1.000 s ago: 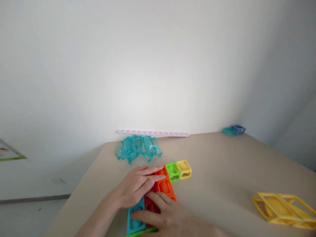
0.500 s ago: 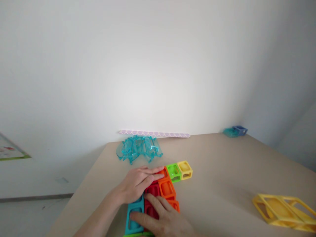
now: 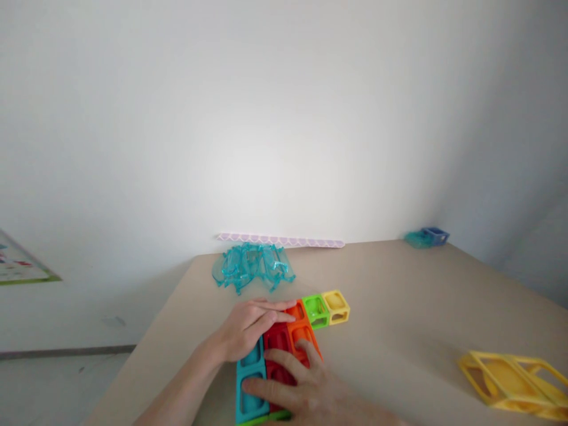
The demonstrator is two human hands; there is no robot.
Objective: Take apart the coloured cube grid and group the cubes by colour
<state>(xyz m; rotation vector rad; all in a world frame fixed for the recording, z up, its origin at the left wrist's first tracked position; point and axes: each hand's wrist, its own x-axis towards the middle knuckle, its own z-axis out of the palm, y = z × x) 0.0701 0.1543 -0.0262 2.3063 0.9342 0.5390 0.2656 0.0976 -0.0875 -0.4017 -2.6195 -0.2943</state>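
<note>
Joined open-framed blocks lie on the table: blue blocks [image 3: 252, 394] at the left, red blocks [image 3: 278, 339] in the middle, orange blocks [image 3: 302, 334] beside them. A green block [image 3: 316, 310] and a yellow block [image 3: 336, 306] extend from the far right end. My left hand [image 3: 251, 324] rests at the far left corner, its fingers stretched over the red and far orange blocks. My right hand [image 3: 299, 378] lies with fingers spread on the near part, touching blue, red and orange blocks. Part of the group is hidden beneath both hands.
Behind the blocks, a heap of clear teal pieces [image 3: 254, 266] lies near a purple patterned strip [image 3: 284, 241] at the wall. A dark blue block [image 3: 435, 235] with teal pieces [image 3: 418, 239] sits at the far right. Yellow frames [image 3: 515, 381] lie at the near right.
My right hand has shifted slightly, and one finger now reaches onto an orange block. The near orange block has gone out of sight behind it. My left hand stays at the far corner.
</note>
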